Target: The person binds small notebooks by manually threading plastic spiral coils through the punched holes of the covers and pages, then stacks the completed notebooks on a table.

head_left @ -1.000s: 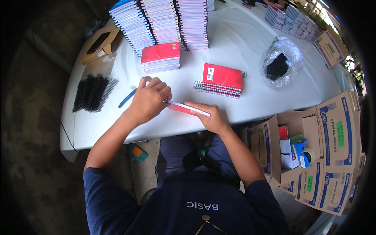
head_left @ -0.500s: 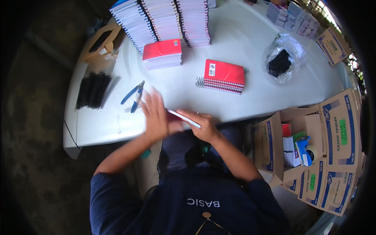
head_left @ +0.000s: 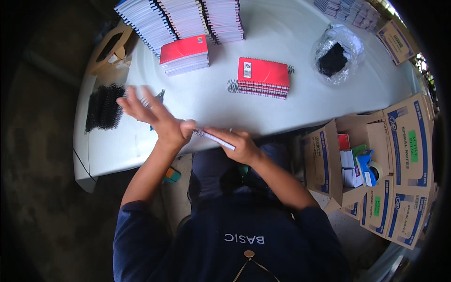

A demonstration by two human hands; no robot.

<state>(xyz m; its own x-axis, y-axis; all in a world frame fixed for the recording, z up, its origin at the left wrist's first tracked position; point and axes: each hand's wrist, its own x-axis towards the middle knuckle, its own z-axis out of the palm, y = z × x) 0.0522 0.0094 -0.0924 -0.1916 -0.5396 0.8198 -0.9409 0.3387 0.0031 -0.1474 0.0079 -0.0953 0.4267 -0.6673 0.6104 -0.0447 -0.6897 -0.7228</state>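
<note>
Gripping a thin notebook, the right hand has its fingers over one side, white page edge facing up; notebook sits between the two hands, by the near edge of the table; a wire coil shows at its end toward the left hand; left hand has fingers spread wide and blurred, grasping nothing visible; its thumb is right by the coil end, cannot tell if touching.

Pliers lie just beyond the left hand, partly hidden by it; a heap of black coils is just left of that hand; a cardboard tray sits farther off past the heap.

Beyond both hands, a stack of red notebooks with coils poking out at both ends; to its left, a red-topped pile; tall paper stacks right behind that.

Well to the right of the right hand, a cardboard box holding small packs and a blue tape dispenser; farther out past that hand, a clear plastic bag with black stuff inside.
</note>
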